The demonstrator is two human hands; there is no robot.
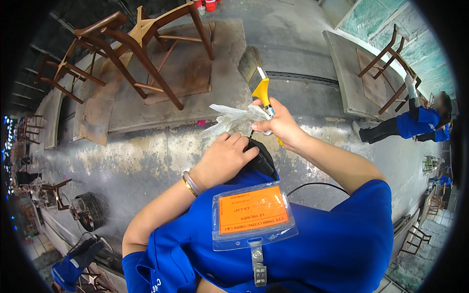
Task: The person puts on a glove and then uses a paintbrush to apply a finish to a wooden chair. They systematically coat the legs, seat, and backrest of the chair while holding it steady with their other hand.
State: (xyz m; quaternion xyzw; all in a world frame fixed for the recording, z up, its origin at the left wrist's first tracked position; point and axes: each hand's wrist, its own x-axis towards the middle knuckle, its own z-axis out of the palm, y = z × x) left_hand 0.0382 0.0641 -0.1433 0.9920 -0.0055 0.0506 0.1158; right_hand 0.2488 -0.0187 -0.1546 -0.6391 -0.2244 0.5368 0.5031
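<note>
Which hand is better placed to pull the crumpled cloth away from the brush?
Probably the left hand: it holds no tool and lies just below the cloth. The right hand already grips the yellow-handled brush.

Wooden chairs (141, 44) on platform (229, 83); fan (88, 211) on floor.

The person wears a bright blue short-sleeved collared shirt (332, 244); a clear plastic badge holder with an orange card (253, 214) hangs on a metal clip at the chest; gold and pale bangles (189, 184) circle the left wrist.
</note>
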